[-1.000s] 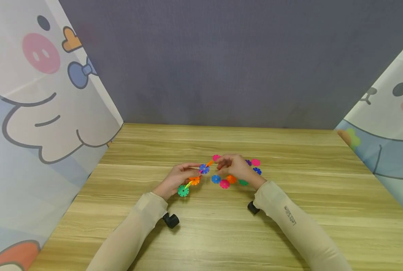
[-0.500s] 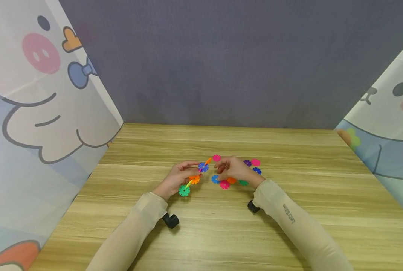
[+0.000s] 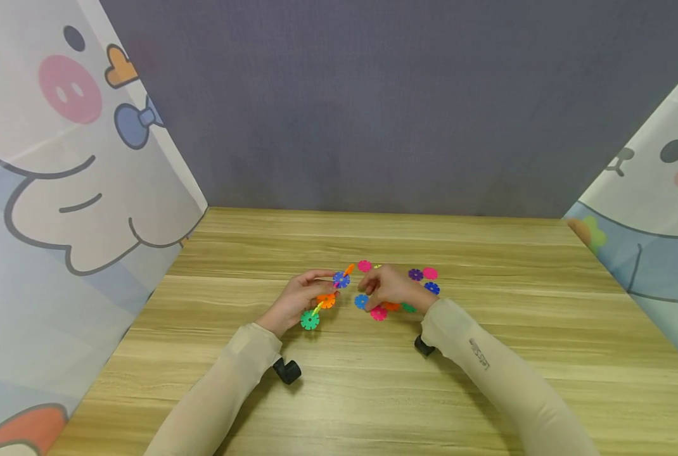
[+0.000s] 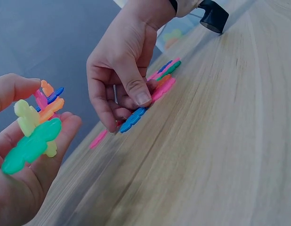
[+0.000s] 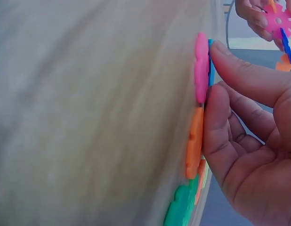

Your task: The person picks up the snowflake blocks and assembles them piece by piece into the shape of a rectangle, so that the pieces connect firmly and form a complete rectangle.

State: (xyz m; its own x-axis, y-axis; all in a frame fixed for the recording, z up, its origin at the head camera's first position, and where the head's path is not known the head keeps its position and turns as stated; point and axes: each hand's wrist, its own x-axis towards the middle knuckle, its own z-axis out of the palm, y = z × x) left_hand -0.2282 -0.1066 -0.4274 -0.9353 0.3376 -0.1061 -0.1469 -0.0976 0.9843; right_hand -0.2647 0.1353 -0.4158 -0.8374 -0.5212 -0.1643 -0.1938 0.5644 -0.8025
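Note:
My left hand (image 3: pixel 298 301) holds a linked chain of slotted plastic discs: a green disc (image 3: pixel 310 320) at the near end, then yellow, an orange disc (image 3: pixel 327 301), pink, a violet-blue disc (image 3: pixel 341 280) and an orange one at the far end. In the left wrist view the chain lies between thumb and fingers, its green disc (image 4: pixel 32 146) towards the camera. My right hand (image 3: pixel 393 285) is low over the table, thumb and fingertips around the edges of a light blue disc (image 3: pixel 360 301), which lies flat. Close beside it lies a pink disc (image 3: pixel 379 313).
Loose discs lie around my right hand: a pink one (image 3: pixel 364 266) behind, purple (image 3: pixel 415 274), pink (image 3: pixel 430 273) and dark blue (image 3: pixel 432 288) to the right, orange and green partly under the wrist. A grey panel (image 3: pixel 373 114) stands behind the wooden table (image 3: pixel 339 392).
My right hand has come down from beside the chain's far end to the light blue disc, which has shifted slightly left. The left hand stays put; its chain has tipped slightly.

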